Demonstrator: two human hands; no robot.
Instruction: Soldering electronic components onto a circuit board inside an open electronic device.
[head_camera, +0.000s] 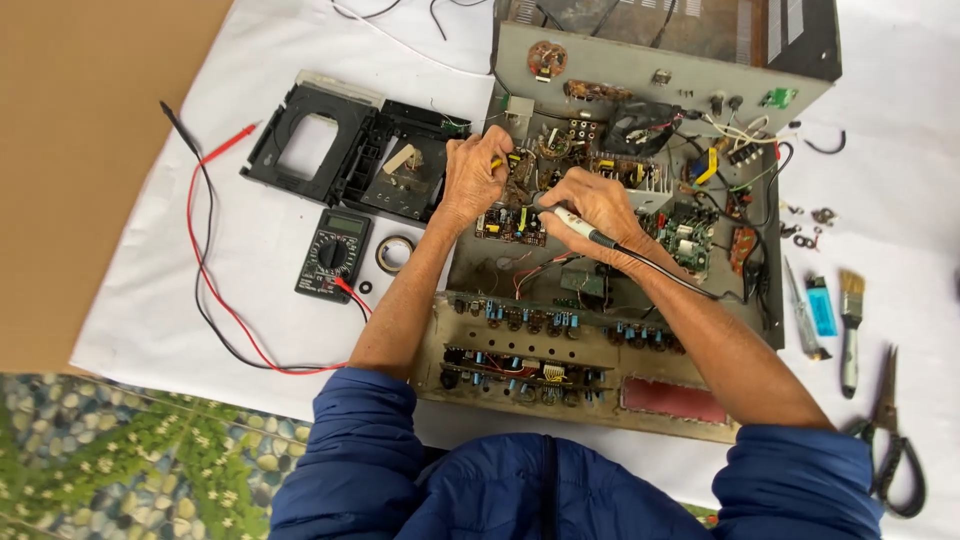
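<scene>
An opened electronic chassis (470, 270) full of circuit boards lies on a white sheet in front of me. My right hand (592, 205) grips a white-handled soldering iron (578, 226), its tip pointing left at a small board (510, 225) in the middle of the chassis; its black cord runs back along my forearm. My left hand (472, 175) rests on the same board, fingers closed on a small yellow-tipped tool or part at its upper edge. Both arms wear blue jacket sleeves.
A black multimeter (333, 253) with red and black leads lies left of the chassis, by a tape roll (396, 253) and a black plastic disc tray (310, 140). To the right lie a brush (851, 320), a blue lighter (821, 306), scissors (893, 440) and small parts.
</scene>
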